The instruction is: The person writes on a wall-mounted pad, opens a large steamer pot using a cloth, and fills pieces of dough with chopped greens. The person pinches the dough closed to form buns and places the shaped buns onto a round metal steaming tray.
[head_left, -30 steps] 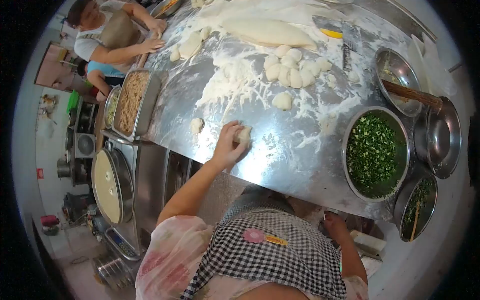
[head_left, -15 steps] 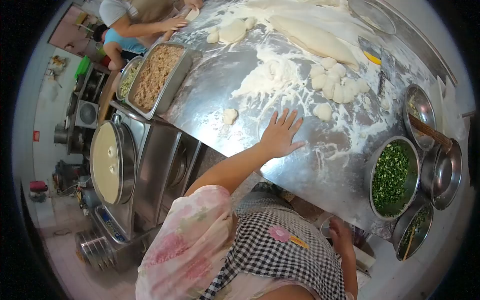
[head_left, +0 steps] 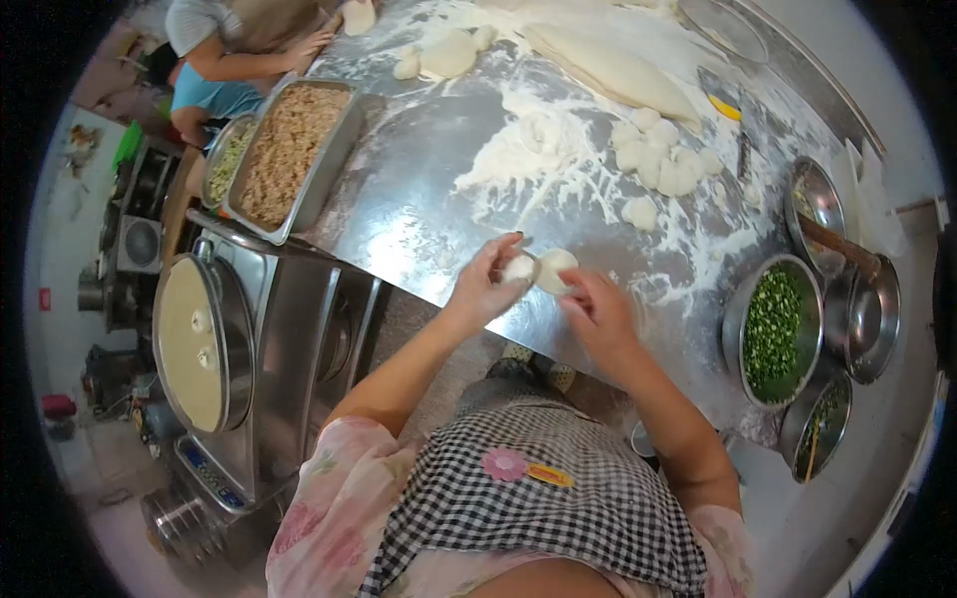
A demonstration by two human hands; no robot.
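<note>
Far left: round steel pan (head_left: 236, 334) with a smooth pale cream surface inside, two small white lumps on it. Above it, a small round steel bowl of chopped pale-green filling (head_left: 229, 164), just beside a rectangular steel tray (head_left: 336, 164) of brown minced mixture. Behind the tray, a co-worker's hand (head_left: 307, 52) at the edge of the floured steel tabletop (head_left: 399, 169).

Near edge of tabletop, centre: left hand (head_left: 485, 284) grasping a small white lump of dough (head_left: 518, 268), fingers curled around it. To its right, a flat, round, pale dough disc (head_left: 556, 271), between the two hands. Right hand (head_left: 601, 317) partly curled, fingertips at the disc's right rim; whether they pinch it cannot be told. Whether the disc rests on the steel or is raised: also unclear.

Beyond the hands: white flour patch (head_left: 528, 149), long thick slab of pale dough (head_left: 613, 75) behind it. Right of the patch, cluster of rounded pale dough pieces (head_left: 663, 159), a single rounded dough piece (head_left: 639, 213) on its near side. Further right, a yellow-and-dark flat tool (head_left: 725, 106).

Right side: steel bowl of chopped greens (head_left: 811, 349); behind it, a steel bowl with a brown wooden stick (head_left: 839, 246) across its rim.
</note>
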